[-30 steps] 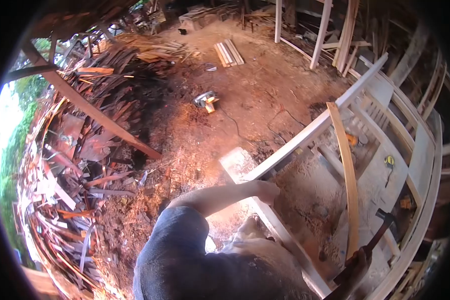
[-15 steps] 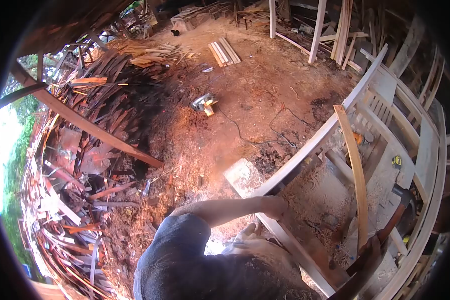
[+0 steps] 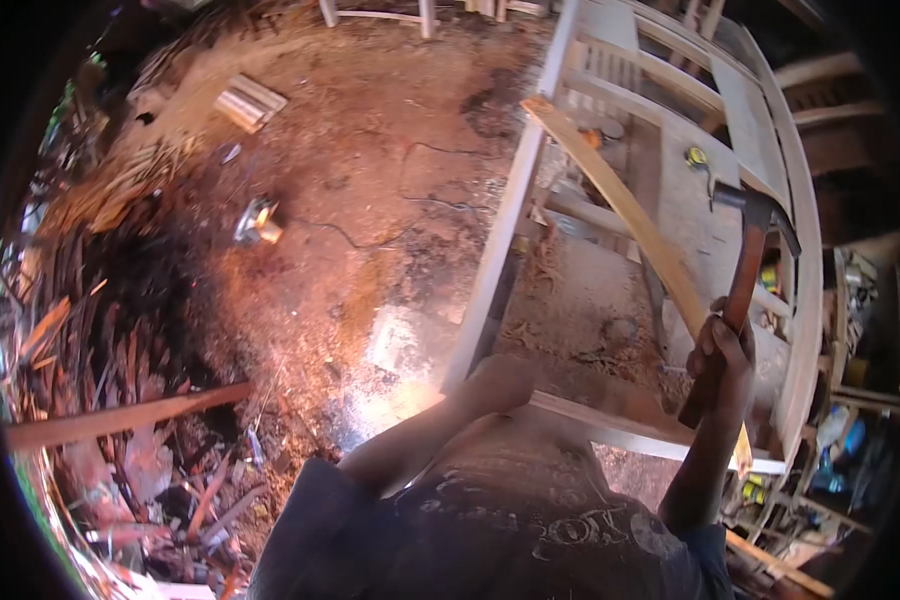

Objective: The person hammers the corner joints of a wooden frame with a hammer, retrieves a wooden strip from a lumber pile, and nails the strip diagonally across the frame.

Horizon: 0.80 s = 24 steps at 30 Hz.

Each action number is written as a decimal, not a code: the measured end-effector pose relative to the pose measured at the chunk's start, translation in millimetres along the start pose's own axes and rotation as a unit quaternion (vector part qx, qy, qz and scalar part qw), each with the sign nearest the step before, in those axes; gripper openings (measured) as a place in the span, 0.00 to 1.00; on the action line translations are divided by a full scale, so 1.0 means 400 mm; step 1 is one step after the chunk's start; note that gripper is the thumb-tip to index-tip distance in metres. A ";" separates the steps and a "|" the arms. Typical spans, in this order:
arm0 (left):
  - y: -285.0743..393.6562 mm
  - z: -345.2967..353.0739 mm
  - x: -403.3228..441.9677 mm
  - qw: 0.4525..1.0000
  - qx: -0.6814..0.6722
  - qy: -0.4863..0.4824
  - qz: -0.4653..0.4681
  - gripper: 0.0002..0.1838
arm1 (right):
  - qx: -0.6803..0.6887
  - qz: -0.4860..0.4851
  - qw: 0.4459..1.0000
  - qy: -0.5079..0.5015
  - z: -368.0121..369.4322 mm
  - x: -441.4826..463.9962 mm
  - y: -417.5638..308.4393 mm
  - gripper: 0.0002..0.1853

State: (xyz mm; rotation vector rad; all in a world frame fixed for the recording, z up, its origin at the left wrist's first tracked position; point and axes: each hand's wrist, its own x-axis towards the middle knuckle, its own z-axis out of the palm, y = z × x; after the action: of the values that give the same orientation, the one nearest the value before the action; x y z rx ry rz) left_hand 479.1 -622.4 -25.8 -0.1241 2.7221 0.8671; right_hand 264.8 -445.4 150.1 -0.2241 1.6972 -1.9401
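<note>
My right hand (image 3: pixel 722 345) is wrapped round the wooden handle of a claw hammer (image 3: pixel 745 270), whose dark head points up at the right. My left hand (image 3: pixel 510 385) looks closed and lies against the near left corner of a large wooden frame (image 3: pixel 515 220). Its fingers are turned away, so whatever they grip is hidden. A loose wooden strip (image 3: pixel 620 195) lies slantwise across the frame, from its left rail down towards my right hand. Wood shavings (image 3: pixel 610 350) cover the panel inside the frame.
A yellow tape measure (image 3: pixel 696 157) sits on the frame's panel. On the dirt floor lie a power tool (image 3: pixel 258 221) with its cord (image 3: pixel 350 240) and a few short boards (image 3: pixel 250 102). Scrap wood (image 3: pixel 120 330) is heaped at the left, beside a reddish beam (image 3: pixel 130 415).
My view has swung to the right, so the floor things sit further left. My right hand has raised the hammer further into view. The left hand stays at the frame's corner.
</note>
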 end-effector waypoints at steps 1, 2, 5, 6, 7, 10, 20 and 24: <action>-0.025 0.046 0.012 1.000 -0.008 -0.001 -0.007 0.10 | 0.036 -0.002 0.999 -0.012 0.021 -0.008 -0.012 0.20; -0.022 0.029 0.016 1.000 -0.018 0.000 -0.019 0.10 | 0.038 0.022 0.998 -0.034 0.026 -0.014 -0.010 0.20; 0.009 -0.016 0.001 1.000 -0.006 -0.007 -0.030 0.10 | 0.023 0.112 0.991 -0.070 0.023 -0.017 0.037 0.21; 0.001 0.002 0.001 0.999 -0.023 0.022 -0.025 0.10 | -0.005 0.128 0.990 -0.053 0.026 -0.016 0.052 0.21; -0.009 0.034 0.001 0.998 -0.041 0.050 -0.020 0.10 | -0.034 0.147 0.988 -0.035 0.038 -0.015 0.067 0.21; -0.013 0.048 0.005 0.999 -0.017 0.045 -0.026 0.11 | -0.082 0.123 0.987 -0.060 0.041 0.036 0.051 0.24; 0.041 -0.085 -0.011 0.994 -0.005 -0.097 -0.056 0.12 | -0.228 0.080 0.970 -0.041 0.025 0.082 0.032 0.10; 0.043 -0.064 -0.045 0.992 0.120 0.026 0.018 0.12 | -0.357 0.066 0.930 -0.063 0.044 0.155 0.056 0.09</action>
State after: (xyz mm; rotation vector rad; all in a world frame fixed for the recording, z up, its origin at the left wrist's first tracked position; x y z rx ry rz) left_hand 487.4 -623.4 9.0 -0.0493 2.8592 0.5464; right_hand 227.5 -492.7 118.1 -0.4725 2.1959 -1.1128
